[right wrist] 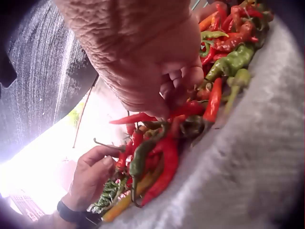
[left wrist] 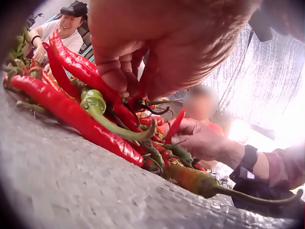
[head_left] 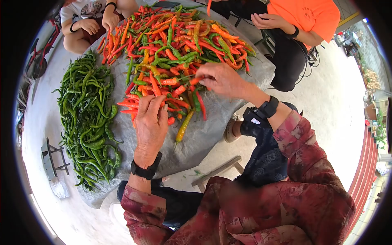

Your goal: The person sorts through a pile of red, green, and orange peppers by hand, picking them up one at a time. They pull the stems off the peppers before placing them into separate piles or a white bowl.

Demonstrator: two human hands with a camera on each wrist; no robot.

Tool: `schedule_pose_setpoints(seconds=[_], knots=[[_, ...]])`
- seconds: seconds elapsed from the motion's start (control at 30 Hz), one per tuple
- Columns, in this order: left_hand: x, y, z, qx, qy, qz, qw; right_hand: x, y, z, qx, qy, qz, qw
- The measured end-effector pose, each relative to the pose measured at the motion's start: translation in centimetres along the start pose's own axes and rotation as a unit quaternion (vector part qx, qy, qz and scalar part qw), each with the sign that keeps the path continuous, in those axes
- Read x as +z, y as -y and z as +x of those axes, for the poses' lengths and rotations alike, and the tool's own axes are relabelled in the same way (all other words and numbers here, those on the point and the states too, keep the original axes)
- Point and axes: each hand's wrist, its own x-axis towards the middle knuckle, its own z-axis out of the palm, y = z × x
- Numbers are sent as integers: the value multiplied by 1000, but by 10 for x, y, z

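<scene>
My red shirt (head_left: 286, 204) is nearest, and past it I have two hands over one grey sheet (head_left: 204, 143). Two heaps lie on it: a green heap (head_left: 87, 122) along the left edge, and a mixed heap (head_left: 179, 45) of red, orange, yellow and green, running from the far edge towards the near one. The peppers in each are too many for me to count. One yellow pepper (head_left: 185, 125) points at the near edge, just right of my left hand (head_left: 151, 122).

That hand's fingers are drawn in narrow, pinching one red pepper (right wrist: 123, 157) at the near part of the mixed heap; most of it is hidden from me. My right hand (head_left: 222, 81) holds a second red pepper (left wrist: 175, 126) between thumb and curled fingers, its tip poking out beyond them, over the heap's right side.

I wear two dark bands, one on each wrist. Two people sit across: a white shirt (head_left: 87, 8) at the far left, an orange shirt (head_left: 304, 16) at the far right.
</scene>
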Motion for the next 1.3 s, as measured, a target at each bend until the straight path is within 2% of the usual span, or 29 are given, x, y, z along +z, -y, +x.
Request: schedule_pose_setpoints(seconds=[0.03, 0.1, 0.27, 0.33, 0.4, 0.47, 0.53, 0.6, 0.63, 0.73, 0.77, 0.8, 0.87, 0.93, 1.0, 1.07, 1.13, 1.17, 1.23, 1.3], knots=[[0, -1, 0, -2, 1, -2, 1000, -3, 6, 7, 0, 0, 0, 1000], [0, 0, 0, 0, -2, -1, 1000, -8, 16, 20, 113, -18, 51, 992], [-1, 0, 0, 16, -10, 14, 1000, 0, 21, 45, 102, -69, 63, 990], [-1, 0, 0, 33, -13, 21, 999, 2, 27, 53, 95, -138, 75, 983], [-2, -2, 0, 23, -10, 11, 1000, 3, 28, 58, 85, -130, 61, 986], [-2, -3, 0, 12, -6, 2, 1000, 4, 30, 67, 80, -179, 75, 978], [-2, -3, 0, -3, 0, -14, 1000, 5, 29, 67, 96, -165, 121, 974], [-2, -3, 1, 8, -8, -5, 1000, 2, 27, 65, 130, -146, 65, 979], [-2, -3, 1, 20, -16, 3, 1000, -1, 28, 62, 103, -179, 46, 977], [-1, -1, 1, 21, -15, 3, 1000, -20, 25, 51, 69, -175, -12, 982], [-1, -1, 0, 20, -16, 3, 1000, -28, 27, 44, 115, -153, -11, 981], [0, 0, 0, 21, -15, 1, 1000, -32, 26, 38, 116, -153, -11, 981], [2, -1, 0, 23, -13, -2, 1000, -40, 20, 24, 165, -46, 12, 985], [1, -3, 0, 7, -1, -4, 1000, -39, 13, 13, 153, -17, 23, 988], [2, -1, 0, 18, -1, 9, 1000, -32, 11, 0, 87, 79, -11, 993], [3, 1, 0, 30, 0, 22, 999, -13, 13, -10, 83, 91, -41, 991], [4, 3, -1, 12, 2, 17, 1000, 5, 24, -17, 85, 136, -176, 971], [3, 4, 0, 30, 0, 29, 999, 13, 31, -17, 89, 134, -176, 971], [3, 2, -1, 28, 8, 30, 999, 26, 42, -13, 157, 120, -192, 961], [2, 2, 0, 23, 14, 31, 999, 27, 41, -10, 153, 118, -179, 965]])
